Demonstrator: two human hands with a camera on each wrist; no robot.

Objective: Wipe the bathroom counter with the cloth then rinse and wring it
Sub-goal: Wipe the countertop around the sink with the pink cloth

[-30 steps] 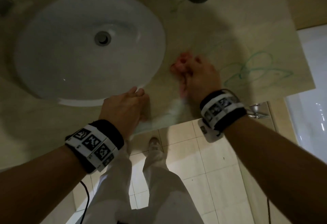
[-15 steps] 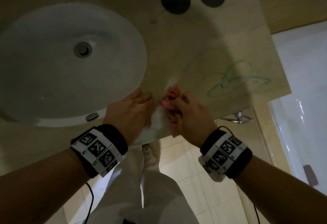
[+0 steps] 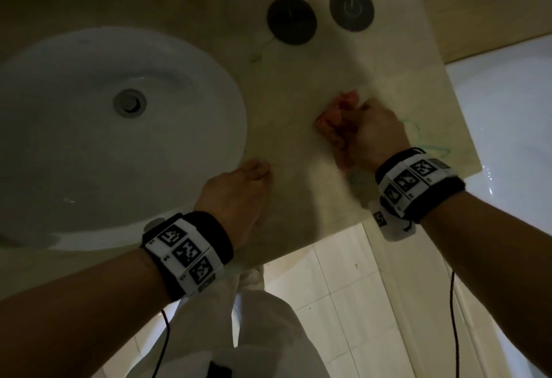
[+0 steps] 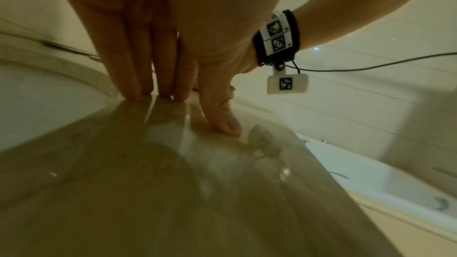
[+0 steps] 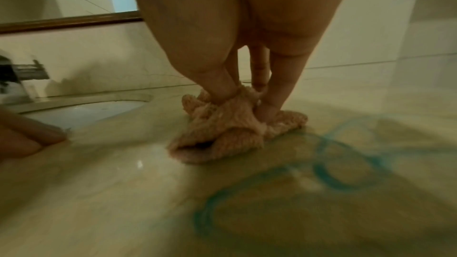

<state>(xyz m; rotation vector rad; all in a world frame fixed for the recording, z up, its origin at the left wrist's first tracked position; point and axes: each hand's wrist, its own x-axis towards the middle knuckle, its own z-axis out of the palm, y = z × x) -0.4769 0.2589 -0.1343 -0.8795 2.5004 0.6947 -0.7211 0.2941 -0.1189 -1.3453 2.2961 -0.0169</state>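
Beside the sink point(image 3: 119, 126), the right hand point(image 3: 373, 135), bunching the pink cloth point(image 5: 230, 124), had swept from the bench point(image 3: 298, 204) edge back toward the green scribble point(image 5: 333, 163); wiping remained unfinished. Left hand point(image 3: 236, 195) lay flat.

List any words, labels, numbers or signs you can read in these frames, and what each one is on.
No readable words or numbers.
Left wristband: black-and-white square code patterns, with print beside them too small to read.
Right wristband: the same patterns, print too small.
Round dark lid: a faint power-style symbol, no letters.
Counter: a blue-green scribble, not lettering.
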